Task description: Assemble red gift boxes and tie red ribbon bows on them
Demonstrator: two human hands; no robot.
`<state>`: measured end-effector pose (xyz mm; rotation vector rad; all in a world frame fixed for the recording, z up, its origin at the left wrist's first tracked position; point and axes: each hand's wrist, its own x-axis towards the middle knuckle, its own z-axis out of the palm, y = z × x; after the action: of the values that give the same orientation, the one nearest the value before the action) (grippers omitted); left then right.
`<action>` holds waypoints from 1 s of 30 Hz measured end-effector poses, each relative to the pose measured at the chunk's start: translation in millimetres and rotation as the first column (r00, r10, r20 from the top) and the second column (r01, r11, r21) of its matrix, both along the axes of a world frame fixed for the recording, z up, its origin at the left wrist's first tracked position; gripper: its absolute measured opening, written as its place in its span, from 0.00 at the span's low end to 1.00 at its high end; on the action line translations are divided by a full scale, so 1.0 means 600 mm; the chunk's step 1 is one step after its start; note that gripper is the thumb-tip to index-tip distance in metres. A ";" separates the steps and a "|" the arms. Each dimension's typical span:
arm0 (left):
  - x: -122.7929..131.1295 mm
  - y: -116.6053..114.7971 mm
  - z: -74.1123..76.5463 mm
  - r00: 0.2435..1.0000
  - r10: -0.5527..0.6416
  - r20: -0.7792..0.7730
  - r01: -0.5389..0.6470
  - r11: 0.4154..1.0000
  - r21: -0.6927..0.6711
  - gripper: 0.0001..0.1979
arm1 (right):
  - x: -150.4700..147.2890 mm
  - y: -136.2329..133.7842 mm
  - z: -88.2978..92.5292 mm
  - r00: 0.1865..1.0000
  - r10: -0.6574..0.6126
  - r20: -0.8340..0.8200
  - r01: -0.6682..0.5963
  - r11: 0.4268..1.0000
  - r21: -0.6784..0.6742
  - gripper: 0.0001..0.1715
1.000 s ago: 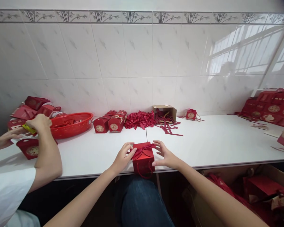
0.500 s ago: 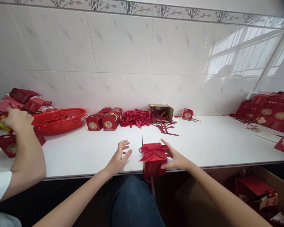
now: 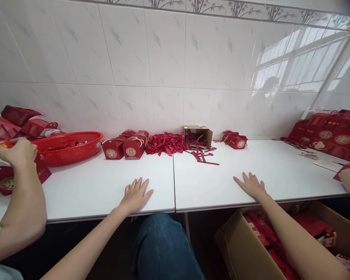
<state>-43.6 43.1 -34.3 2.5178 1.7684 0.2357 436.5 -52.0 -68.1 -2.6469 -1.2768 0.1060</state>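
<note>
Along tiled wall (image 3: 166,54): table (image 3: 204,184) (hands (image 3: 135,196) (image 3: 253,186) atop)

Tabletop (image 3: 204,184) looks pretty smooth, far wall (image 3: 166,54) is glossy tile, left basin (image 3: 70,157) shiny plastic, near-right carton (image 3: 240,249) just matt cardboard.

Far side: wall (image 3: 128,58) of glossy white tile, faint grey marbling, thin pale joints, with a decorative band (image 3: 204,6) of dark bamboo sprigs running along it high up. Bright reflection (image 3: 294,64) of a barred window on the tiles to the right; wall looks greyer toward the far left. Nearer: smooth white tabletop (image 3: 204,184), pale under the light, split by a narrow dark seam (image 3: 174,182); floor beneath too shadowed for me to make out.
</note>
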 end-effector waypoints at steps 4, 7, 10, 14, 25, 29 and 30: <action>-0.001 0.000 0.001 1.000 0.017 -0.019 -0.018 0.999 -0.043 0.37 | -0.002 -0.002 0.008 1.000 -0.004 0.006 0.004 0.999 -0.039 0.47; 0.000 -0.001 0.004 1.000 0.025 -0.019 -0.026 0.998 -0.057 0.37 | -0.005 -0.005 0.011 1.000 -0.003 0.009 0.004 0.999 -0.050 0.47; 0.007 -0.005 0.007 0.999 0.041 -0.017 -0.042 0.997 -0.064 0.37 | -0.012 -0.010 0.010 1.000 -0.013 0.010 0.013 0.998 -0.061 0.46; 0.020 -0.015 0.004 0.996 0.093 -0.008 -0.094 0.994 -0.063 0.37 | -0.032 -0.021 0.012 0.999 -0.040 0.011 0.041 0.996 -0.075 0.45; 0.031 -0.098 0.008 0.999 0.051 0.018 -0.050 0.996 -0.069 0.38 | -0.129 -0.069 0.024 1.000 0.009 -0.007 -0.010 0.996 -0.093 0.43; 0.017 -0.144 0.006 0.999 -0.027 0.041 0.030 0.997 -0.066 0.31 | -0.165 -0.092 0.024 0.993 0.121 -0.017 -0.122 0.989 -0.083 0.36; 0.013 -0.152 0.007 0.998 -0.037 0.048 0.040 0.997 -0.067 0.30 | -0.173 -0.096 0.024 0.989 0.147 -0.021 -0.148 0.986 -0.082 0.36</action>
<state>-35.6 -48.4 -30.2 2.4763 1.6804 0.2267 332.7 -109.6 -53.6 -2.6109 -1.4939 0.2048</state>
